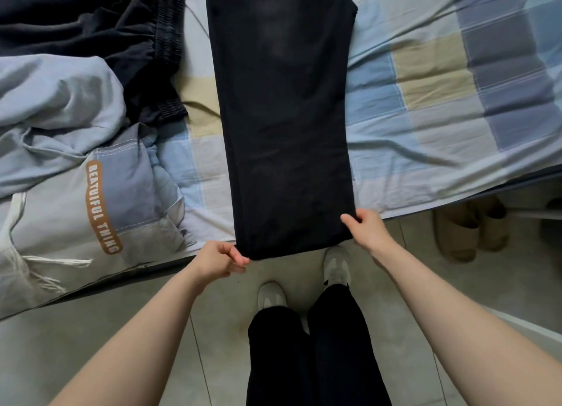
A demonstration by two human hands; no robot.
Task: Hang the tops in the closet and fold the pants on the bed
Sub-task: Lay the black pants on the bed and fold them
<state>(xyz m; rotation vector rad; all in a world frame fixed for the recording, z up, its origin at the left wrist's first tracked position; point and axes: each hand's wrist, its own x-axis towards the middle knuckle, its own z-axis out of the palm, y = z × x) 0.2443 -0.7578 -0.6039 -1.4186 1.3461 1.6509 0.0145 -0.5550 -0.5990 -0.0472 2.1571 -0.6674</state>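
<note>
Head view looks down on black pants laid lengthwise on the bed, their hem hanging just over the bed's edge. Left hand pinches the hem's left corner; right hand pinches its right corner. Left of the pants lies a pale grey-blue top with a brown label reading "BEATUIFUL THING". Beyond that top sits a dark garment with an elastic waistband. Right of the pants, slippers stand on the floor under the bed's edge.
</note>
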